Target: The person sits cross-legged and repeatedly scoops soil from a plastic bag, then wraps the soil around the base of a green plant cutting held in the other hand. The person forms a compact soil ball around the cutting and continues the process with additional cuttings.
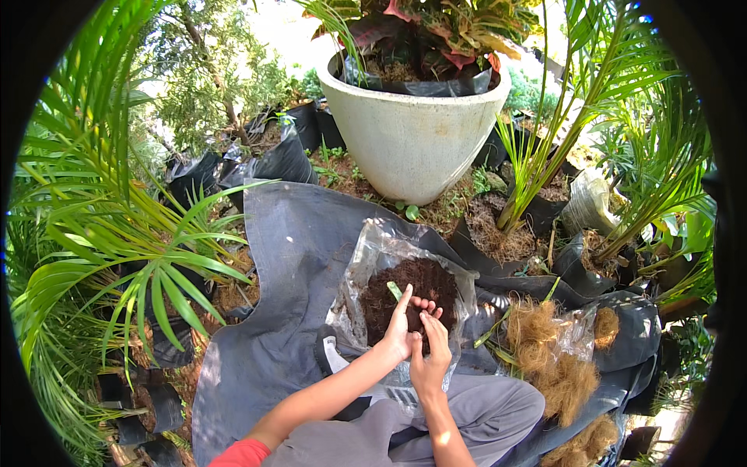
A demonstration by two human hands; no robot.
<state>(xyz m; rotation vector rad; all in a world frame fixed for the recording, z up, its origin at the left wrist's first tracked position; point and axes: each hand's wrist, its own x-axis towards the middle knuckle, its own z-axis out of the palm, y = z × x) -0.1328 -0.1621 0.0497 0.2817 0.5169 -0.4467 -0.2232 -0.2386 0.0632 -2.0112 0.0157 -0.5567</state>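
Note:
A clear plastic bag [354, 274] lies spread before me with dark brown soil [429, 277] in it. My left hand [401, 327] is over the soil, one digit stretched out and the other fingers curled. Close on its right, my right hand [430, 350] has bent fingers and faces the left palm. The two hands form a loose cup; whether anything lies between them is hidden. A short cut piece of green leaf or stem [394, 289] shows on the soil beside my left hand's outstretched digit.
A dark sheet [292, 251] covers the ground. Brown coconut-like fibre clumps [563, 373] and green leaf strips [495, 338] lie at right. A large pale planter [414, 134] with a croton stands ahead. Palm fronds [169, 262] reach in from the left; bagged palms [508, 222] stand right.

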